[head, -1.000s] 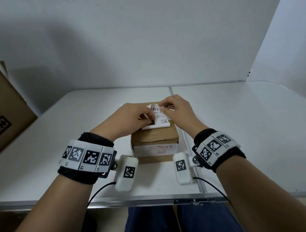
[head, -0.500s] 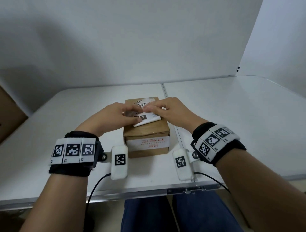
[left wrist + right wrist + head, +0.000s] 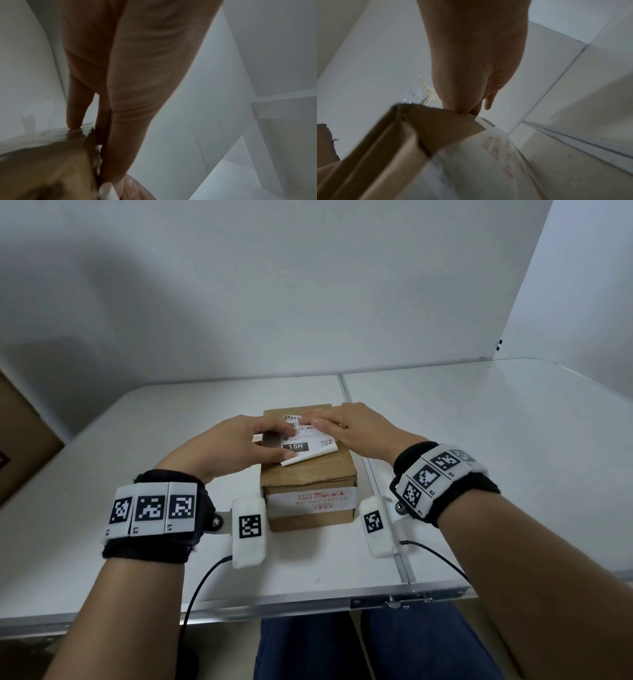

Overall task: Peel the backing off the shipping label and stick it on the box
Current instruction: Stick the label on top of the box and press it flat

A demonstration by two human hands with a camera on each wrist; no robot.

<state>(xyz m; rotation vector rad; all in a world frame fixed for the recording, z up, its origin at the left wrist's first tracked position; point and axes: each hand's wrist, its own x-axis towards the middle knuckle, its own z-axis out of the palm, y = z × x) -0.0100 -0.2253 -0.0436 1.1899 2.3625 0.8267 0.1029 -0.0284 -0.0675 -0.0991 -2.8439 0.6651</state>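
White rectangular paper shipping label (image 3: 308, 445) is pressed under flat fingers of left hand (image 3: 236, 448) and right hand (image 3: 356, 429) onto brown cardboard box (image 3: 308, 484), near corner lifted toward left thumb.

My white bench (image 3: 479, 460) is made of two panels that meet at a seam (image 3: 346, 392) running away from me, with a metal latch (image 3: 394, 601) on its near edge. A large brown carton (image 3: 20, 453) stands off to my left, and plain white walls (image 3: 274, 285) rise behind.
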